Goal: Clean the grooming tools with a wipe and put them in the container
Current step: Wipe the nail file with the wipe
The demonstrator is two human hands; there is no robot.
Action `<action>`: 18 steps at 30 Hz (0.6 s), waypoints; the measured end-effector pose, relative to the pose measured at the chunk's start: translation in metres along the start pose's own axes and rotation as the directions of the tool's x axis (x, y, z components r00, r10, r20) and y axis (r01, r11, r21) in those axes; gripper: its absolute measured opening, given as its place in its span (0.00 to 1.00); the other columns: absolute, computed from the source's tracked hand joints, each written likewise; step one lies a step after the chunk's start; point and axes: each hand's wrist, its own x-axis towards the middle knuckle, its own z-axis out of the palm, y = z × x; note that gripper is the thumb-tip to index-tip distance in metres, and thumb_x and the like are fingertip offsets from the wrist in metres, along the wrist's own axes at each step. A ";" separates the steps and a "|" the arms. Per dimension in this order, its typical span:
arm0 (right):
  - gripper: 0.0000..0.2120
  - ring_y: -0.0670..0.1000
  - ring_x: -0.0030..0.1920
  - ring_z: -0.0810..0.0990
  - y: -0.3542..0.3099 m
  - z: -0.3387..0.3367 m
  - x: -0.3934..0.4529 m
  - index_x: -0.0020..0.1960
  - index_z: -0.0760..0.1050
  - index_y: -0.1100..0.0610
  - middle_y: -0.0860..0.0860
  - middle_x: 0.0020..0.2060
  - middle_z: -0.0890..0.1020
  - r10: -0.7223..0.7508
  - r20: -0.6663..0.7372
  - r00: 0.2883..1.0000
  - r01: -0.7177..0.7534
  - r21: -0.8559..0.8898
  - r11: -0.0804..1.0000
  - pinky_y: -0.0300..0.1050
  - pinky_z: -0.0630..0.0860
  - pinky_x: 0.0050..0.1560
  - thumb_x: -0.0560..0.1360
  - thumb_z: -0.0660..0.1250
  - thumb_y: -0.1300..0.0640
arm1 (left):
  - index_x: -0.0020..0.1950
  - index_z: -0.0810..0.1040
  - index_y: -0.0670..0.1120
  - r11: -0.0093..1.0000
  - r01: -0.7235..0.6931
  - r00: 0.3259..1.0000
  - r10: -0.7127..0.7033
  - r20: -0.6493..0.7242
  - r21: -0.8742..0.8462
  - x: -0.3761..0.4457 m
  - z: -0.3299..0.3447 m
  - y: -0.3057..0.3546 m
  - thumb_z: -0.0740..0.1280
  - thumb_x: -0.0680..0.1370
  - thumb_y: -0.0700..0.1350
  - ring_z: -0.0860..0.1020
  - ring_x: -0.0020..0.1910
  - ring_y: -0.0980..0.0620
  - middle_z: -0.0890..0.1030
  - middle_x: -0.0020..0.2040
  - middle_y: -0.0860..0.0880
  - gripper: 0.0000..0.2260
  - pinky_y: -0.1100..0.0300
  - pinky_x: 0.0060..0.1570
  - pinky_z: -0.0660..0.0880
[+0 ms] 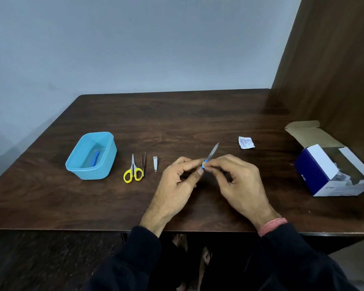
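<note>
Holding a nail file between them, both hands work above the middle of the counter, nearer its front edge. The left hand pinches the file's blue handle end between thumb and fingers; the right hand has its fingertips curled in against the same end, and whether a wipe sits under those fingers cannot be told. The file's long axis runs from the hands up and away toward the counter's back right, metal tip free and pointing away from the person.

The blue container stands well off to the left, near the counter's left edge, with a blue-handled thing already lying inside. So the drop-off lies on the left hand's side, and that hand looks the nearer one to carry the file over, probably once the blade has been wiped along its length.

Between container and hands, in a row, lie the yellow-handled scissors, the tweezers just beside them and the nail clipper, all apart from either hand. A torn sachet lies toward the back right, and an open box sits at the right edge.
</note>
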 end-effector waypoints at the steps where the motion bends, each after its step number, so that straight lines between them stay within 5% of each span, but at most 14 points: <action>1: 0.06 0.47 0.48 0.87 0.000 0.001 -0.001 0.57 0.89 0.52 0.41 0.52 0.88 -0.018 0.038 0.999 0.018 0.013 1.000 0.49 0.84 0.46 0.82 0.77 0.60 | 0.68 0.89 0.52 1.000 0.002 1.000 -0.002 0.002 -0.009 0.000 -0.001 0.000 0.71 0.87 0.38 0.85 0.56 0.50 0.83 0.56 0.47 0.14 0.60 0.50 0.84; 6: 0.07 0.46 0.48 0.88 0.004 0.000 0.004 0.54 0.90 0.54 0.42 0.51 0.89 0.055 -0.034 0.998 -0.052 0.079 0.996 0.44 0.83 0.47 0.80 0.79 0.64 | 0.69 0.88 0.54 1.000 0.007 1.000 -0.007 0.021 -0.011 -0.001 -0.001 0.001 0.72 0.87 0.39 0.84 0.54 0.57 0.86 0.56 0.53 0.15 0.59 0.50 0.84; 10: 0.09 0.47 0.40 0.83 0.003 0.001 0.003 0.53 0.90 0.54 0.43 0.48 0.86 0.086 0.027 0.996 -0.089 0.134 0.987 0.32 0.73 0.41 0.78 0.80 0.67 | 0.66 0.90 0.55 0.998 0.035 0.999 -0.036 -0.008 -0.049 0.000 0.000 0.001 0.75 0.85 0.39 0.85 0.50 0.56 0.88 0.53 0.52 0.14 0.60 0.48 0.83; 18: 0.07 0.50 0.36 0.80 0.004 -0.001 0.005 0.51 0.90 0.52 0.44 0.46 0.85 0.177 0.056 0.983 -0.184 0.197 0.963 0.37 0.73 0.38 0.78 0.81 0.64 | 0.63 0.91 0.55 0.997 0.034 0.999 -0.036 -0.031 -0.062 0.000 0.002 0.003 0.77 0.83 0.40 0.83 0.45 0.55 0.90 0.51 0.48 0.13 0.59 0.47 0.83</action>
